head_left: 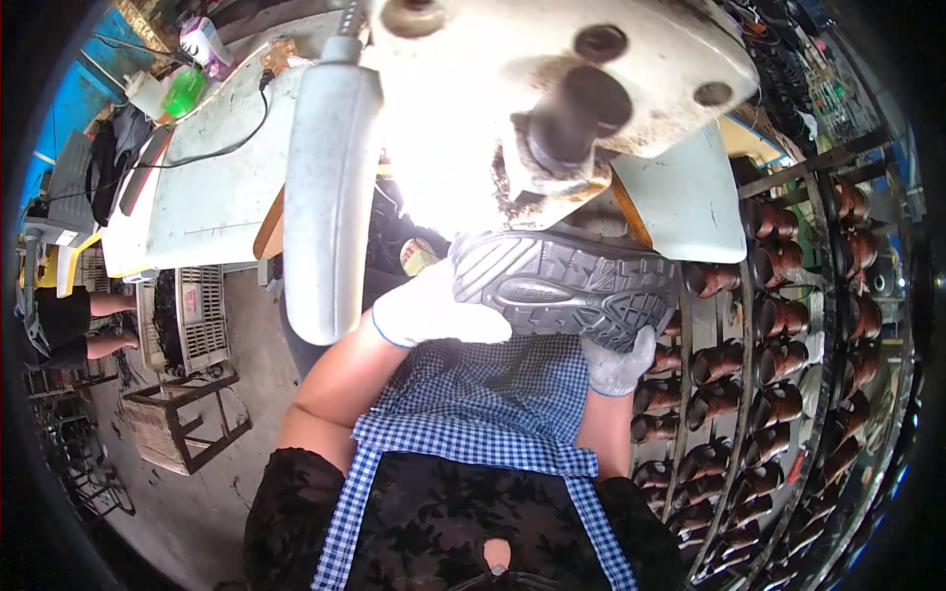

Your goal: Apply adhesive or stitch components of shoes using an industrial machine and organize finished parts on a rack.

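A shoe with a black treaded sole [562, 286] is held up between my two hands, its sole turned toward me. White-gloved, my left hand [434, 307] grips one end, the thumb lying along the sole's edge. At the other end my right hand [621, 362], also gloved, closes round the lower corner. Directly above the shoe is the head of a cream sewing machine [680, 59], and its lower working part hides the shoe's far side. Bright lamp light washes out the area beside the machine head.
A pale lamp arm [330, 197] hangs left of my hands. White worktable [222, 197] carries a cable and a green container [183, 93]. At right, racks hold several brown shoes [783, 315]. A wooden stool [187, 424] and crate [202, 320] stand left, near another person's legs [108, 325].
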Action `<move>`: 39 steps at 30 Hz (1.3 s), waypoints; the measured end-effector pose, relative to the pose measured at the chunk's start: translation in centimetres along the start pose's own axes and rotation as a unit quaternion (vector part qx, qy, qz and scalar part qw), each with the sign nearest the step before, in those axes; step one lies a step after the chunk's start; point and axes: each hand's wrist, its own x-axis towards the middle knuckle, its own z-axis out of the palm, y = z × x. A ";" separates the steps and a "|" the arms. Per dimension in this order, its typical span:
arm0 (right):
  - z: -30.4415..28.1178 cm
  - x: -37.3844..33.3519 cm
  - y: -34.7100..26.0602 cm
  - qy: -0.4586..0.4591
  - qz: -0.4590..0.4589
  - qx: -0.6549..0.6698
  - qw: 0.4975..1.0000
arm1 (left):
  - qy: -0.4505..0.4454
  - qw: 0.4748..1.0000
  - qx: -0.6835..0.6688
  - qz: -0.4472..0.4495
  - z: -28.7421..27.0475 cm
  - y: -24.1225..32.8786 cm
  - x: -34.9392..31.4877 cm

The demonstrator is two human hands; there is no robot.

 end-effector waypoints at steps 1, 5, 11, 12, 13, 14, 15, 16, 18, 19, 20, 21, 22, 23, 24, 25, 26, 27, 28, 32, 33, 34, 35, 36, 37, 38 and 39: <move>-0.1 0.0 -0.1 -0.015 -0.016 -0.007 1.000 | -0.008 1.000 0.011 0.016 -0.7 -0.4 -0.1; 1.4 -1.4 -0.5 -0.016 -0.047 -0.109 0.993 | 0.011 0.998 -0.001 0.058 -1.2 -1.5 -0.1; 4.1 -2.3 -0.6 -0.025 -0.004 -0.145 0.989 | 0.107 0.987 -0.097 0.074 -3.4 -0.6 -4.8; 3.9 -2.3 -0.5 -0.023 0.027 -0.152 0.988 | 0.120 0.984 -0.110 0.071 -2.8 -1.0 -6.6; 4.9 -2.2 -0.1 -0.027 0.037 -0.133 0.990 | 0.136 0.981 -0.123 0.069 -2.8 -0.7 -6.4; 5.6 -2.0 0.3 -0.026 0.036 -0.132 0.990 | 0.152 0.977 -0.135 0.068 -2.6 -0.8 -7.2; 6.3 -2.0 0.8 -0.017 0.055 -0.155 0.986 | 0.169 0.972 -0.148 0.066 -2.9 -0.3 -6.8; 6.8 -2.0 1.4 -0.007 0.075 -0.178 0.981 | 0.185 0.967 -0.160 0.064 -2.8 -0.2 -7.0; 6.7 -2.0 2.5 -0.021 0.093 -0.163 0.982 | 0.220 0.957 -0.181 0.058 -3.0 0.6 -7.8; 6.6 -1.9 3.4 -0.028 0.114 -0.175 0.978 | 0.238 0.951 -0.190 0.055 -2.8 1.1 -8.0; 6.7 -1.9 4.3 -0.036 0.135 -0.187 0.972 | 0.238 0.952 -0.186 0.052 -3.4 1.0 -8.7; 7.5 -1.4 5.3 -0.083 0.114 -0.125 0.982 | 0.229 0.947 -0.204 0.097 -4.3 0.4 -9.2; 8.1 -1.0 6.0 -0.084 0.110 -0.121 0.983 | 0.218 0.940 -0.220 0.143 -5.3 -0.3 -9.7; 8.5 -0.7 6.6 -0.128 0.099 -0.135 0.977 | 0.252 0.933 -0.221 0.132 -6.3 -1.2 -10.4; 8.9 -0.6 7.1 -0.168 0.086 -0.149 0.971 | 0.249 0.936 -0.215 0.129 -6.6 -1.4 -11.0; 9.6 -0.2 7.1 -0.188 0.115 -0.119 0.968 | 0.240 0.927 -0.262 0.118 -6.7 -1.6 -11.5; 9.7 0.3 7.1 -0.186 0.108 -0.113 0.970 | 0.231 0.917 -0.308 0.106 -6.7 -1.9 -11.9; 9.8 0.9 7.2 -0.219 0.145 -0.139 0.955 | 0.231 0.900 -0.345 0.130 -6.6 -2.6 -12.7; 10.0 1.5 7.1 -0.249 0.178 -0.162 0.938 | 0.194 0.920 -0.297 0.166 -6.9 -4.1 -13.1; 11.8 2.9 6.0 -0.327 0.190 -0.237 0.895 | 0.264 0.911 -0.241 0.203 -7.3 -6.6 -13.4; 11.6 3.3 5.9 -0.322 0.221 -0.281 0.877 | 0.285 0.905 -0.238 0.210 -7.2 -6.5 -13.3; 11.8 3.6 5.7 -0.323 0.220 -0.278 0.877 | 0.286 0.905 -0.235 0.210 -7.3 -6.1 -13.2; 12.1 3.9 5.4 -0.327 0.245 -0.303 0.861 | 0.320 0.918 -0.127 0.198 -7.5 -5.5 -13.0; 12.6 4.4 5.0 -0.334 0.271 -0.328 0.841 | 0.352 0.917 -0.018 0.185 -7.8 -4.9 -12.7; 14.1 4.7 3.9 -0.335 0.300 -0.354 0.820 | 0.328 0.924 0.018 0.198 -6.4 -3.2 -11.5; 15.3 5.4 2.9 -0.336 0.345 -0.406 0.776 | 0.332 0.922 0.018 0.199 -5.9 -2.0 -10.4; 15.1 6.1 2.8 -0.354 0.355 -0.408 0.763 | 0.264 0.949 0.049 0.167 -5.6 -0.9 -9.3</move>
